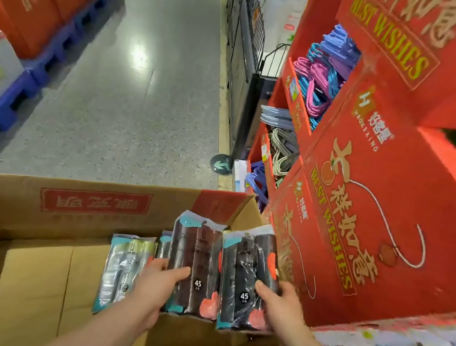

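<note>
The left hand (154,288) grips a clear plastic pack of black rolled bags with teal and coral corners (200,256). Its thumb lies across the printed front and its fingers are curled out of sight behind. Just beside it, the right hand (280,310) pinches a second, matching pack of black rolls (246,267) the same way, thumb in front and fingers hidden at the back. Both packs are held upright side by side, edges touching, above the near right part of an open brown cardboard box (18,197). Their long axes run from the hands up and away from the person, fronts facing the camera, and the "45" mark on each reads the right way up. A third pack, shiny and grey-looking (124,270), stands just left of the left hand, long axis the same way; I cannot tell whether the hand holds it or it leans in the box.

The box's far flap bears a red printed panel. To the right, close against the box, rises a red cardboard display stand lettered "BEST WISHES" (378,230), its bins full of pink, blue and purple coat hangers (323,76). Beyond the box stretches a grey speckled shop floor (131,94). On the left, blue plastic pallets (21,93) carry orange-red cartons (28,0).
</note>
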Demonstrator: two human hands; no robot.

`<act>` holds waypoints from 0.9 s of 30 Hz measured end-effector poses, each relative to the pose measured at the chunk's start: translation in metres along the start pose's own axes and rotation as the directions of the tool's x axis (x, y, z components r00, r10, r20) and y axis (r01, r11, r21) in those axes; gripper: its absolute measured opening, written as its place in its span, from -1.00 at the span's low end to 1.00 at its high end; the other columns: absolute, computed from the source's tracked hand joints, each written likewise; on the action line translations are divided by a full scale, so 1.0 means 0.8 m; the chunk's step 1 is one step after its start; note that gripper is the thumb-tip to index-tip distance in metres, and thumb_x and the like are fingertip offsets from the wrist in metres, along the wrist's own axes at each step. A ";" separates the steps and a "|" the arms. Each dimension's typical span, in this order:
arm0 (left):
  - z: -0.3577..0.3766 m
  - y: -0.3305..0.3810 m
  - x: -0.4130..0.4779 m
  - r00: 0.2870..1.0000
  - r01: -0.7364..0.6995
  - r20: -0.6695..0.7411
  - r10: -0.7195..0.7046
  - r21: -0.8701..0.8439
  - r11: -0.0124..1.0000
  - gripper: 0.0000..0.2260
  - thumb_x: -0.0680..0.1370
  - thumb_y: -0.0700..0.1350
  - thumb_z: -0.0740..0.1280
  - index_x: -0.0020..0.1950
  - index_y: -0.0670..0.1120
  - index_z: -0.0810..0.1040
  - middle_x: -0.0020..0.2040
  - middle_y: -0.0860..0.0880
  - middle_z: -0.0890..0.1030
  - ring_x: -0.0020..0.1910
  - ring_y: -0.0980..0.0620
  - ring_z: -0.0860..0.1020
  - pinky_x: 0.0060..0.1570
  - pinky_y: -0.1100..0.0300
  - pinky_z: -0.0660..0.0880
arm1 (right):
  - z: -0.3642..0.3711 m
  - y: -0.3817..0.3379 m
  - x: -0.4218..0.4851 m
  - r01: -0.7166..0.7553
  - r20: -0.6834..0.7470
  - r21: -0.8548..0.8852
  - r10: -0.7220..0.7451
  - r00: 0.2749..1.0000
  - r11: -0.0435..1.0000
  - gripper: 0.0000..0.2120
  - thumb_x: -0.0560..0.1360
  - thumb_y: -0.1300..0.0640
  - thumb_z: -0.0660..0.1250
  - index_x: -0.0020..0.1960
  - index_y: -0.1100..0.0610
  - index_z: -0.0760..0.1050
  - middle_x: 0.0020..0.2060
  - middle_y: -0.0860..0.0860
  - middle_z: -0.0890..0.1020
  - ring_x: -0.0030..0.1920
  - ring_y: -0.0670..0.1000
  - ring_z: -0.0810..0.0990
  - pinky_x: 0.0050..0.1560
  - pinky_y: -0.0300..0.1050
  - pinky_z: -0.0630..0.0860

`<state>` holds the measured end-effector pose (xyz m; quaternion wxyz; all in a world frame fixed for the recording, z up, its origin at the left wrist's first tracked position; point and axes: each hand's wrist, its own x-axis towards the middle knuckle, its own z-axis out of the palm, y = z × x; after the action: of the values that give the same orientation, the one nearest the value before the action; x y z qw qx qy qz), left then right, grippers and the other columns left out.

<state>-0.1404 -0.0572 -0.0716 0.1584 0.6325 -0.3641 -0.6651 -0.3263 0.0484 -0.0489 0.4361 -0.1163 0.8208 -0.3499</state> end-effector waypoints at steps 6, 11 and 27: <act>0.037 -0.006 -0.061 0.999 -0.049 -0.002 0.049 0.027 0.998 -0.36 0.49 -0.07 0.43 0.49 -0.10 0.22 0.37 -0.19 0.43 0.27 -0.24 0.46 0.26 -0.19 0.42 | -0.061 0.023 -0.047 0.053 -0.004 0.067 -0.053 0.999 0.996 -0.49 0.54 0.05 0.34 0.41 0.18 0.29 0.17 0.09 0.50 0.08 0.08 0.50 0.10 -0.08 0.44; 0.070 -0.035 -0.128 0.995 -0.091 0.038 0.089 0.042 0.995 -0.40 0.53 -0.15 0.38 0.50 -0.18 0.20 0.47 -0.17 0.30 0.39 -0.19 0.33 0.37 -0.04 0.28 | -0.117 0.071 -0.098 0.071 0.002 0.156 -0.073 0.997 0.985 -0.41 0.51 0.06 0.37 0.44 0.23 0.25 0.31 0.14 0.45 0.29 0.15 0.45 0.26 -0.08 0.38; 0.270 -0.110 -0.324 0.941 -0.188 0.303 0.152 0.094 0.978 -0.93 0.56 -0.25 0.31 -0.05 -0.22 0.43 -0.22 -0.17 0.57 -0.29 -0.11 0.54 -0.40 0.16 0.41 | -0.361 0.225 -0.233 0.212 -0.303 0.354 -0.102 0.947 0.911 -0.77 0.50 0.09 0.38 0.10 0.08 0.41 0.00 0.05 0.61 0.00 0.12 0.61 0.08 0.09 0.56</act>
<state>-0.2862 0.2382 0.0426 0.1206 0.5010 -0.4765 -0.7123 -0.4255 0.4087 0.0559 0.3010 -0.0450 0.7776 -0.5502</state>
